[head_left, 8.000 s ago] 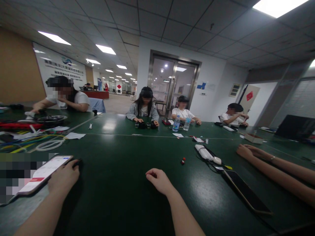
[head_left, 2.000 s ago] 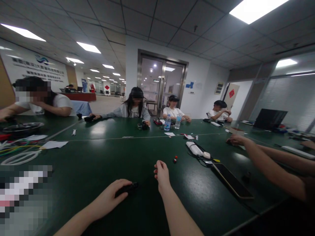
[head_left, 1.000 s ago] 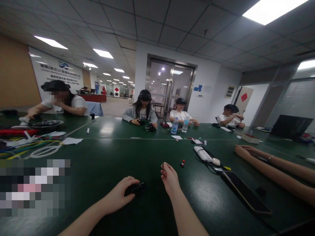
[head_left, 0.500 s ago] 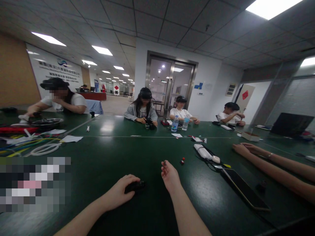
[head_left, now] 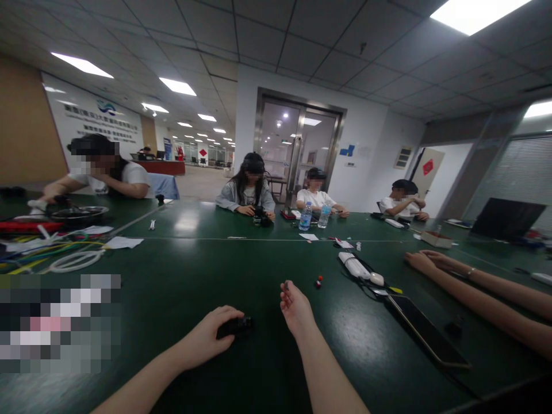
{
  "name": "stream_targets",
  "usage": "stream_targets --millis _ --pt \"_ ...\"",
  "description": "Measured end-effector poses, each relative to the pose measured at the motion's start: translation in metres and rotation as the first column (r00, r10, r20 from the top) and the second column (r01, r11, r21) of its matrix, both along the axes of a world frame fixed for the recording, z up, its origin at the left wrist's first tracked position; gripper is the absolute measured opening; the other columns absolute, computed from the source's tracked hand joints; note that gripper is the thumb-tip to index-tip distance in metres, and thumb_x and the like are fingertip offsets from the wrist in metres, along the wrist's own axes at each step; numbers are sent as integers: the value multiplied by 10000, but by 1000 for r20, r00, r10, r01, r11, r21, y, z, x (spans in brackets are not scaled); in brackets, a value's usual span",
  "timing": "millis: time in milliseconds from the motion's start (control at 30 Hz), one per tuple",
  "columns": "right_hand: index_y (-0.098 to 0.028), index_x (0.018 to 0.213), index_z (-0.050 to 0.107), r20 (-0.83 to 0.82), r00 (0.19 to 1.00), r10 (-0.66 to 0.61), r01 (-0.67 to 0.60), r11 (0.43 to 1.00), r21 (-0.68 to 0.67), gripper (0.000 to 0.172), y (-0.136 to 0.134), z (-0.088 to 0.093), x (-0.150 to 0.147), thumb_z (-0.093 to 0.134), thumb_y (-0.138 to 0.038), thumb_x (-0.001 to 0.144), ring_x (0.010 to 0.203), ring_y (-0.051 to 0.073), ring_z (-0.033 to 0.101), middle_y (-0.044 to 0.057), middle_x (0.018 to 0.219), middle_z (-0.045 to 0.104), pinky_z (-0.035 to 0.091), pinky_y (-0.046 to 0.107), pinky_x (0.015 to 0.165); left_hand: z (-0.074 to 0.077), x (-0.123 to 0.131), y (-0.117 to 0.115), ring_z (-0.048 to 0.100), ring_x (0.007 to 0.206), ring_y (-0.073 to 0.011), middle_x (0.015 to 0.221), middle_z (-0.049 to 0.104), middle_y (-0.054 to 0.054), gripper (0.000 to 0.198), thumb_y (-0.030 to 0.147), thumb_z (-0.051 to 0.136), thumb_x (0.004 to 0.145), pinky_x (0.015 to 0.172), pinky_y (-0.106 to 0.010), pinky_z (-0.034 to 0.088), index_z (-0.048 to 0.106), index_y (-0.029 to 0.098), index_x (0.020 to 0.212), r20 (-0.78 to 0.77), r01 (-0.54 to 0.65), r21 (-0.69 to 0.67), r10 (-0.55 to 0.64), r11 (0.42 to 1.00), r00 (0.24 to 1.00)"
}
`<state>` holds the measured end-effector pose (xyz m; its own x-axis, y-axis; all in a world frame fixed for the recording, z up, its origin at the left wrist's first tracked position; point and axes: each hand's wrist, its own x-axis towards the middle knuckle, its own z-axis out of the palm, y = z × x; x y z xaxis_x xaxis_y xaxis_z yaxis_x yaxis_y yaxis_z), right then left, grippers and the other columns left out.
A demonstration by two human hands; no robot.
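Note:
My left hand (head_left: pixel 210 334) is wrapped round a black, roughly cylindrical object (head_left: pixel 244 325) lying on the dark green table (head_left: pixel 181 287). One end of it sticks out past the fingers; its kind is unclear. Just to the right, my right hand (head_left: pixel 297 310) is turned palm inward with its fingers curled. Thumb and fingertips pinch a tiny greyish thing, too small to name. Beyond that hand, and apart from it, a small red and dark object (head_left: pixel 318 282) stands on the table.
On the right lie a phone-like black slab (head_left: pixel 425 328), a white power strip (head_left: pixel 354 265) and another person's forearms (head_left: pixel 457 282). Cables (head_left: pixel 75 261) and papers (head_left: pixel 124 242) crowd the left. Water bottles (head_left: pixel 305 217) and several seated people are across the table.
The camera view has shifted very slightly. Both hands keep the same pose, the left on the black object and the right pinching.

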<state>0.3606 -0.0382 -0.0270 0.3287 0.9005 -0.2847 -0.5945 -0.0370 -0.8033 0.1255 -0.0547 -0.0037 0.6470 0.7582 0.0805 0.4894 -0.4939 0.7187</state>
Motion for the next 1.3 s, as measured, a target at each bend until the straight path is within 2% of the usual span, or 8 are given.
stream_targets --millis 367,533,700,1000,1100,1167,1233,1300 --pt "-188 826 602 19 1000 12 -12 1000 4 225 -3 3 0 619 -371 696 667 121 577 48 898 625 456 210 506 3 0 -2 460 1075 -184 1166 516 -10 387 255 497 728 969 -326 324 519 257 1114 -11 -5 -12 5 1000 1000" --pt "-186 829 602 -43 999 4 -4 1000 -2 195 1 -1 0 615 -340 710 601 79 560 20 830 622 443 174 487 5 1 -2 458 1073 -164 1160 518 -17 381 233 508 720 985 -328 309 520 252 1101 -20 11 15 -11 1000 1000" --pt "-179 810 600 -82 997 11 -11 1000 2 162 2 -2 0 630 -296 703 585 68 558 17 823 626 439 159 471 4 0 -2 456 1076 -164 1169 509 -15 382 251 509 726 980 -339 320 514 264 1108 -32 -13 -8 12 1000 999" --pt "-176 805 599 -61 998 29 -32 999 -38 186 1 -2 1 605 -343 723 596 62 551 25 844 614 452 159 488 1 0 1 450 1084 -177 1179 488 -20 392 241 514 721 985 -339 312 514 257 1113 -11 11 -1 -11 1000 1000" --pt "-189 829 592 38 999 35 -34 999 -37 197 0 -1 1 598 -355 723 645 84 566 33 886 613 463 186 523 2 0 0 448 1083 -186 1172 487 -22 391 243 514 722 983 -343 314 520 255 1112 -8 16 -3 -16 1000 1000" --pt "-206 887 584 208 978 23 -18 999 -26 242 -2 3 0 588 -381 720 694 110 571 38 925 608 469 219 557 3 -1 0 445 1085 -194 1170 487 -19 404 257 514 725 980 -353 317 512 260 1130 -9 10 -15 -10 1000 1000" --pt "-221 959 574 457 889 25 -36 999 15 305 -7 10 -4 583 -401 712 748 138 565 37 947 602 467 253 607 2 -2 0 444 1084 -197 1172 483 -17 418 272 510 732 972 -359 324 498 269 1150 -10 -1 -31 0 1000 1000" --pt "-220 977 583 697 711 88 -199 977 79 316 -14 17 -12 590 -381 705 798 154 554 30 930 603 452 273 674 1 -2 0 443 1081 -190 1172 477 -14 422 277 509 737 964 -351 332 491 275 1158 -7 -5 -41 5 999 1000"
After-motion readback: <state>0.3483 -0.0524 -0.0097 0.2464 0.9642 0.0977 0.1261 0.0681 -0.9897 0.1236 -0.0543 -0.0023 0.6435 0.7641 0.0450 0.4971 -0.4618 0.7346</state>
